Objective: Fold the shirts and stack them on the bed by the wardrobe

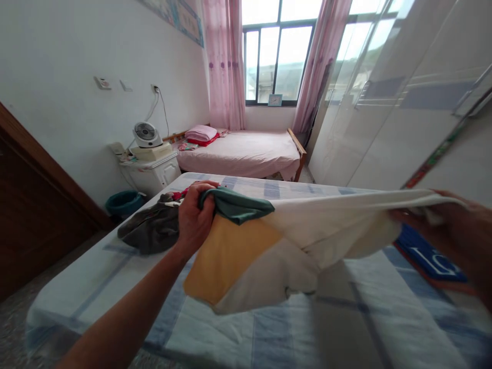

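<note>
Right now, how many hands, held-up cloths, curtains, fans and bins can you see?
Bare left hand and right hand: 2
White, yellow and green cloth: 1
Long pink fabric curtains: 2
Small white round fan: 1
Round teal bin: 1
Total: 7

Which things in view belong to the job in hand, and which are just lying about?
In hand:
- cloth, stretched between left hand and right hand
- near bed, beneath it

Lying about:
- dark clothes on that bed, possibly related
- fan
- bin
- far bed
</note>
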The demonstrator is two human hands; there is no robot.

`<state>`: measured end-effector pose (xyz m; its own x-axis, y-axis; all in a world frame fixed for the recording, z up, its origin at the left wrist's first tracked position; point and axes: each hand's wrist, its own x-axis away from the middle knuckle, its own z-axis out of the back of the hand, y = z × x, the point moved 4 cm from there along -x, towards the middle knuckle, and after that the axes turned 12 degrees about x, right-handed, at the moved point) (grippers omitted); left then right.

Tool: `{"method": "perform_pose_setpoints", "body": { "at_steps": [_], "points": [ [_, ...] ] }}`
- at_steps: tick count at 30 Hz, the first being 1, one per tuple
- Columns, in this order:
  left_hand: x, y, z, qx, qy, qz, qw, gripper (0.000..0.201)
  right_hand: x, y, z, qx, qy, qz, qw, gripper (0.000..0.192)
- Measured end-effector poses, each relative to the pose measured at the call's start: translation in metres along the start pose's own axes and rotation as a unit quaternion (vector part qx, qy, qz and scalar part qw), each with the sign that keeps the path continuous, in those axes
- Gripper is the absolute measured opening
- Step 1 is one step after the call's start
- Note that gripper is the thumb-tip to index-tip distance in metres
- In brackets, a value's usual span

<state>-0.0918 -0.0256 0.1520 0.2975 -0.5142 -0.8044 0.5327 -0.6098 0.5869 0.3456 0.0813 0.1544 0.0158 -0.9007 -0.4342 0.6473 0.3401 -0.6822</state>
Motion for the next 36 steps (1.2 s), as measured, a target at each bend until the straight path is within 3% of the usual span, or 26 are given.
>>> {"method": "perform_pose_setpoints", "body": {
  "at_steps": [3,5,7,9,10,12,14,16,18,22,25,27,29,33,34,36],
  "points": [
    [-0.026,-0.035,-0.023,-0.047,0.002,-0.003,0.999,0.014,-0.056,-0.015,-0.029,-0.111,0.048,-0.021,0.992,0.024],
    [-0.036,-0.066,-0.035,-0.081,-0.009,0.012,0.997,0.018,-0.079,-0.011,-0.050,-0.117,0.047,-0.032,0.991,0.042],
    [-0.033,-0.096,-0.042,-0.133,-0.036,0.046,0.989,0.024,-0.083,0.005,-0.069,-0.063,0.034,-0.069,0.995,0.064],
    [-0.016,-0.117,-0.046,-0.175,-0.078,0.077,0.978,0.030,-0.066,0.023,-0.088,0.029,0.009,-0.088,0.996,0.074],
    [-0.004,-0.123,-0.048,-0.181,-0.106,0.086,0.974,0.031,-0.051,0.028,-0.097,0.072,-0.011,-0.065,0.995,0.071],
    [0.025,-0.123,-0.054,-0.183,-0.188,0.094,0.960,0.028,-0.016,0.033,-0.120,0.126,-0.102,0.022,0.987,0.059],
    [0.052,-0.114,-0.062,-0.189,-0.285,0.089,0.936,0.028,0.019,0.032,-0.140,0.207,-0.183,0.103,0.956,0.054],
    [0.068,-0.105,-0.070,-0.198,-0.346,0.081,0.913,0.025,0.039,0.029,-0.152,0.287,-0.198,0.144,0.926,0.050],
    [0.070,-0.103,-0.076,-0.205,-0.356,0.090,0.907,0.011,0.040,0.026,-0.156,0.335,-0.174,0.147,0.914,0.039],
    [0.047,-0.105,-0.073,-0.178,-0.303,0.138,0.926,0.016,0.012,0.020,-0.137,0.293,-0.112,0.120,0.942,0.032],
    [0.026,-0.089,-0.054,-0.104,-0.254,0.126,0.953,0.015,0.001,0.013,-0.093,0.241,-0.023,0.142,0.960,0.029],
    [0.019,-0.071,-0.037,-0.049,-0.250,0.128,0.959,0.014,0.007,0.015,-0.061,0.227,-0.009,0.150,0.962,0.027],
    [0.021,-0.058,-0.022,-0.001,-0.303,0.168,0.938,0.012,0.020,0.026,-0.038,0.210,-0.050,0.114,0.970,0.025],
    [0.047,-0.056,-0.011,0.025,-0.491,0.305,0.815,0.018,0.053,0.064,-0.023,0.174,-0.212,-0.012,0.962,0.028],
    [0.051,-0.060,-0.011,0.010,-0.505,0.318,0.803,0.021,0.059,0.073,-0.023,0.168,-0.250,-0.035,0.953,0.031],
    [0.049,-0.072,-0.016,-0.034,-0.467,0.298,0.832,0.027,0.066,0.086,-0.027,0.153,-0.318,-0.069,0.933,0.037]
  ]
}}
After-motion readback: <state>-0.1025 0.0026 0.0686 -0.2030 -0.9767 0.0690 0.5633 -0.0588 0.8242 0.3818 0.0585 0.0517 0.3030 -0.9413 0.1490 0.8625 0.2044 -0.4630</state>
